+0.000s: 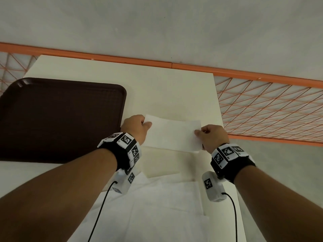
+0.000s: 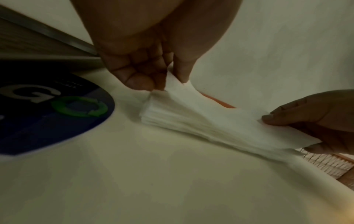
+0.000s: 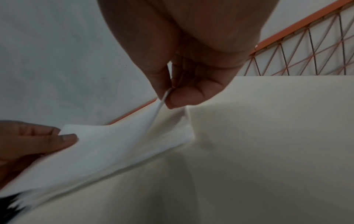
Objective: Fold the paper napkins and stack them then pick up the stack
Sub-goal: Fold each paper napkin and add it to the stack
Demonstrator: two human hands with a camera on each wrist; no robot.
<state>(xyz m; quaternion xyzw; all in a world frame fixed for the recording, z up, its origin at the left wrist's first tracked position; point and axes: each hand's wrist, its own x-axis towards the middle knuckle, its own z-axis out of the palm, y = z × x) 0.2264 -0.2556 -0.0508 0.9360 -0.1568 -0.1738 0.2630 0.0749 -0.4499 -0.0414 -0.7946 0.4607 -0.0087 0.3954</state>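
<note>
The pale surface (image 1: 174,88) is filling the middle of the frame, the dark tray (image 1: 61,119) sitting at the left, well out of the way. At centre, the napkin (image 1: 173,133) is hanging between both hands, its lower edge trailing on the surface. The left hand (image 1: 135,127) is pinching the upper-left corner, the right hand (image 1: 212,137) pinching the right edge: each grip closed on paper, likely lining up a fold. Nothing is blocking.
</note>
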